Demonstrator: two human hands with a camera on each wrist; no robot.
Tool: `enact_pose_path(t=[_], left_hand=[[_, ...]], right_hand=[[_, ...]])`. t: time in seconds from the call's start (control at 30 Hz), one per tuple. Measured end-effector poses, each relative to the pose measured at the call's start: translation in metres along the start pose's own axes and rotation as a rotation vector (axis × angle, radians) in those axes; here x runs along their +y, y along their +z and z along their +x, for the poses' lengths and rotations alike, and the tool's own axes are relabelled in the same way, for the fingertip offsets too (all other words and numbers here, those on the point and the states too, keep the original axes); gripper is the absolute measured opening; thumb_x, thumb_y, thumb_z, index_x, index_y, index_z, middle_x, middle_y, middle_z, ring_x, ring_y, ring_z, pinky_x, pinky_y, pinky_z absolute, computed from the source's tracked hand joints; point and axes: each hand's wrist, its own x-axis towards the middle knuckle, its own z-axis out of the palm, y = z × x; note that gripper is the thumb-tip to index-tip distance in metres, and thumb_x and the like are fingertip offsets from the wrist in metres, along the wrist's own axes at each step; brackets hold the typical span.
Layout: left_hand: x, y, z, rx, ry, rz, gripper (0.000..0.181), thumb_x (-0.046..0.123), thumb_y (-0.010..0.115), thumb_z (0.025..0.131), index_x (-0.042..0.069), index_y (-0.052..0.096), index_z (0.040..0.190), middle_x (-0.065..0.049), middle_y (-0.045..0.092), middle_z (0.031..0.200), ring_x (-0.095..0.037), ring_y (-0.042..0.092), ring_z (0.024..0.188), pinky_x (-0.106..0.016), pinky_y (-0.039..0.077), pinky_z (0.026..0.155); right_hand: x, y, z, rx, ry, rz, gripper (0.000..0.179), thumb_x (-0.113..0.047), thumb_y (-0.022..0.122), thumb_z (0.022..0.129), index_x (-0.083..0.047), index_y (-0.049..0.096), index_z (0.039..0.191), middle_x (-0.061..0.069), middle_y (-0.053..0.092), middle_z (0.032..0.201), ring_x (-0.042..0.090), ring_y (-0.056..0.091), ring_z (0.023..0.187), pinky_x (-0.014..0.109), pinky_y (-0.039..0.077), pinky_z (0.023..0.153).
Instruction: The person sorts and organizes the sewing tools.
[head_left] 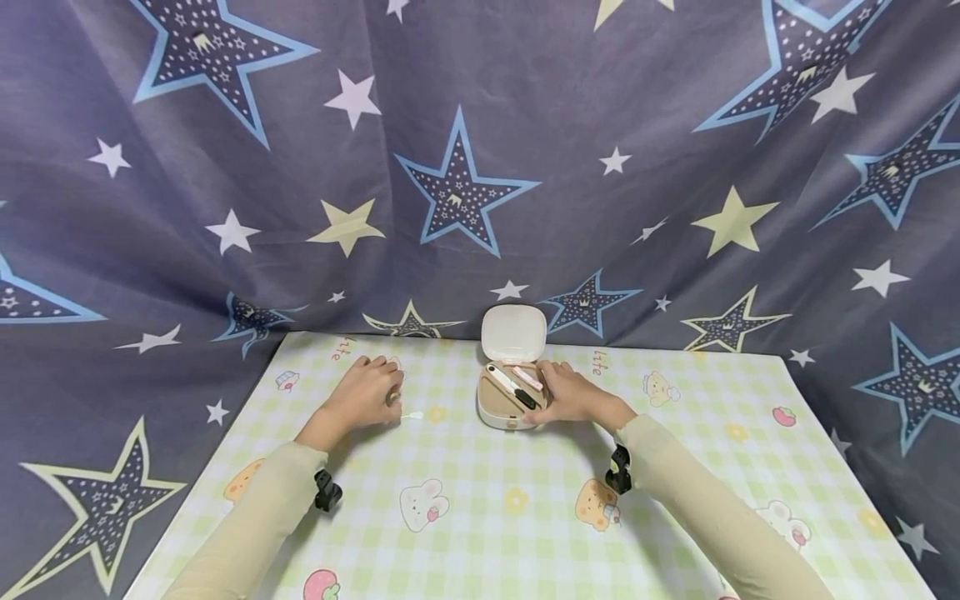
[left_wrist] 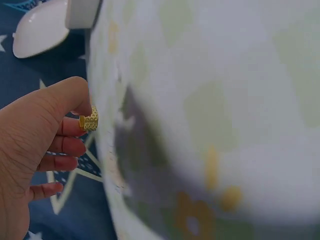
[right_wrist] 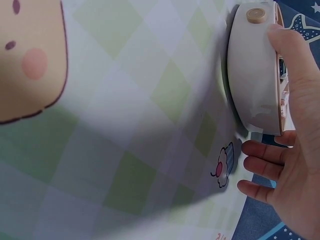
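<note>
In the left wrist view my left hand (left_wrist: 35, 130) pinches a gold dimpled thimble (left_wrist: 90, 120) between thumb and index finger, just above the tabletop. From the head view, that left hand (head_left: 369, 393) is left of a small white case (head_left: 495, 414) whose lid (head_left: 513, 332) stands raised. My right hand (head_left: 572, 393) grips the case by its right side, thumb near the front. Inside lie a white tool with a black end (head_left: 525, 399) and a pink-and-white piece (head_left: 527, 378). A round tan button (right_wrist: 256, 15) marks the case front in the right wrist view.
A checked green-and-white tablecloth (head_left: 480, 542) with cartoon prints covers the table. Behind it hangs a dark starry curtain (head_left: 570, 167). A small white shape with a thin stem (head_left: 415, 415) shows beside the left hand; I cannot tell whether it is printed.
</note>
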Motion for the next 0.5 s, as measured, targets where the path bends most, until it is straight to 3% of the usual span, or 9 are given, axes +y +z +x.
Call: enact_pose_path(t=[0.17,0.5], left_hand=[[0.009,-0.011,0.013,0.052,0.059,0.016,0.013,0.024,0.069,0.072,0.018,0.06,0.079,0.004,0.058,0.078,-0.02,0.051,0.078,-0.042,0.04,0.077],[0.045,-0.038,0.048,0.066,0.174,0.001,0.014,0.024,0.07,0.076,0.016,0.061,0.084,0.003,0.057,0.08,-0.019,0.048,0.08,-0.042,0.038,0.079]], right_hand=[[-0.001,0.0,-0.001,0.007,-0.004,0.002,0.091,-0.059,0.084,0.073,-0.005,0.044,0.135,0.013,0.058,0.119,0.026,0.05,0.107,0.047,0.048,0.094],[0.0,0.001,0.001,0.008,-0.009,-0.011,0.09,-0.06,0.083,0.073,-0.005,0.045,0.134,0.011,0.058,0.115,0.024,0.049,0.103,0.043,0.047,0.09]])
